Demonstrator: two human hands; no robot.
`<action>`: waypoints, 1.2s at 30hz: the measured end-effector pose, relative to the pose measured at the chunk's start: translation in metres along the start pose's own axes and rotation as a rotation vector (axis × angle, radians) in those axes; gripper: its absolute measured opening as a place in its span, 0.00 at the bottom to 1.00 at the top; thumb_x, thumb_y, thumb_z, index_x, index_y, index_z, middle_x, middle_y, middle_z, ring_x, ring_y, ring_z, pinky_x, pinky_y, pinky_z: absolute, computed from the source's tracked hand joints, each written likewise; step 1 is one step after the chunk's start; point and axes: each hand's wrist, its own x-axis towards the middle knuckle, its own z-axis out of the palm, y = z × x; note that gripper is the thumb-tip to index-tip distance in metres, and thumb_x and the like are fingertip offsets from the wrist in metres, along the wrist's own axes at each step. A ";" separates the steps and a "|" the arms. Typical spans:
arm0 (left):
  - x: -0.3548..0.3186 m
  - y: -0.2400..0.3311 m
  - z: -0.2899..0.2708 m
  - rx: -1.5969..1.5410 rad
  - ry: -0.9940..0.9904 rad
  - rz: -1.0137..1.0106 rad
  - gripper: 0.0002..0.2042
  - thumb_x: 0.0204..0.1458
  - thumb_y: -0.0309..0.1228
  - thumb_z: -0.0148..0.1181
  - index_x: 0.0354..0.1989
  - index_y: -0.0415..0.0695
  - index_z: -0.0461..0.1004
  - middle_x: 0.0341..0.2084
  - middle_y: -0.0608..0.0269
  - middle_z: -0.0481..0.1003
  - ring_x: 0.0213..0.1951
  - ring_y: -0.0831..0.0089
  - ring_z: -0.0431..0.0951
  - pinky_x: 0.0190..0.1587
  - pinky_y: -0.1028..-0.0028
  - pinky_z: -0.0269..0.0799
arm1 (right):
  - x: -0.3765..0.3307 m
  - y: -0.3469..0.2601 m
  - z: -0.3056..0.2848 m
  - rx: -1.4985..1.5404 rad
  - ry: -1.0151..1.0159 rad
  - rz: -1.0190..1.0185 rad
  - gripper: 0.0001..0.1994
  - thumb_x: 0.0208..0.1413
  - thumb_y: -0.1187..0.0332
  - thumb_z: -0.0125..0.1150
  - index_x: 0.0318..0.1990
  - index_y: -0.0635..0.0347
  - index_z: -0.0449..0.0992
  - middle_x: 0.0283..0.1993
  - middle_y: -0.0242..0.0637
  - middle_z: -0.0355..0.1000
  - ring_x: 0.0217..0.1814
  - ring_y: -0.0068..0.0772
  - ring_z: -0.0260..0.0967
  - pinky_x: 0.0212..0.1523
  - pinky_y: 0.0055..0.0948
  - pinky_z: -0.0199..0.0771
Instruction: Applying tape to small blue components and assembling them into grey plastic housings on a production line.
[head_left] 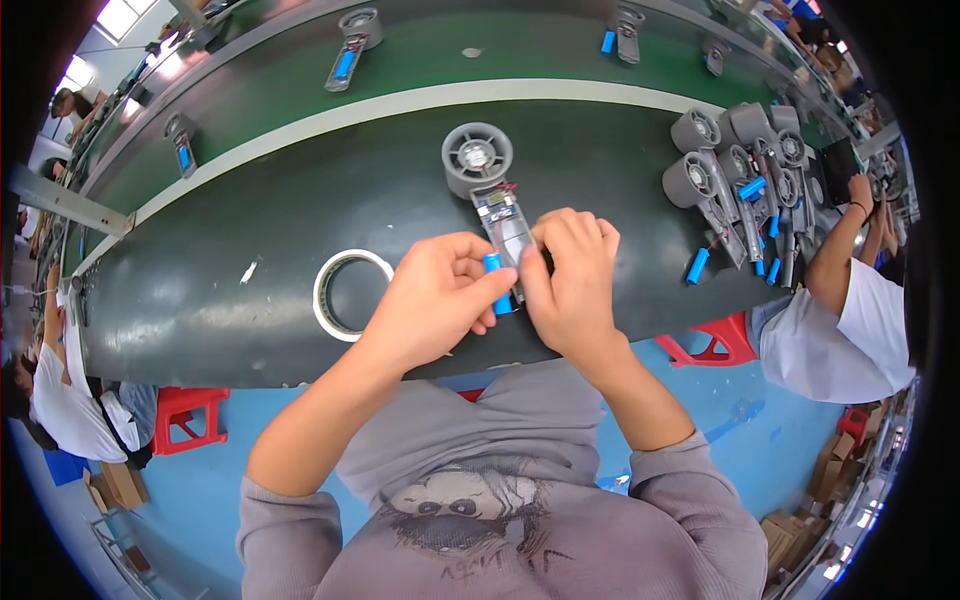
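A grey handheld fan body [477, 180] lies before me on the dark tabletop, its round head pointing away and its opened handle toward me. A circuit board and thin red wires show in the handle near the head. My left hand [437, 290] pinches a blue cylindrical battery [503, 302] between thumb and fingers at the left side of the handle's near end. Closed on the right side of that handle is my right hand [577, 278], its thumb near the left thumb. The fingers partly hide the battery and the handle's near end.
A roll of tape [325, 312] lies left of my left hand. Several fan bodies with blue batteries are heaped [745, 180] at the right. Beyond a pale rail, a green conveyor belt [540, 55] carries more. Co-workers sit at both sides near red stools [190, 418].
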 end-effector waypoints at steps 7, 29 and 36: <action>0.002 -0.007 -0.009 -0.107 0.026 0.007 0.10 0.58 0.28 0.68 0.37 0.37 0.71 0.20 0.66 0.75 0.20 0.83 0.74 0.22 0.80 0.70 | 0.002 0.006 -0.001 0.363 -0.017 -0.324 0.15 0.44 0.81 0.68 0.42 0.59 0.81 0.47 0.40 0.75 0.46 0.38 0.74 0.40 0.33 0.73; -0.006 -0.006 -0.027 -0.365 0.010 0.015 0.21 0.58 0.34 0.72 0.42 0.41 0.61 0.20 0.65 0.74 0.19 0.81 0.74 0.20 0.80 0.69 | -0.002 0.005 -0.002 0.590 -0.204 -0.295 0.12 0.48 0.82 0.69 0.41 0.64 0.79 0.34 0.33 0.72 0.29 0.19 0.68 0.27 0.22 0.65; -0.015 0.001 -0.017 -0.050 0.055 0.033 0.19 0.58 0.27 0.69 0.46 0.41 0.61 0.19 0.65 0.75 0.17 0.82 0.73 0.18 0.80 0.67 | 0.002 0.004 -0.007 0.906 -0.512 0.149 0.28 0.49 0.80 0.71 0.60 0.66 0.73 0.30 0.26 0.75 0.27 0.11 0.64 0.28 0.16 0.61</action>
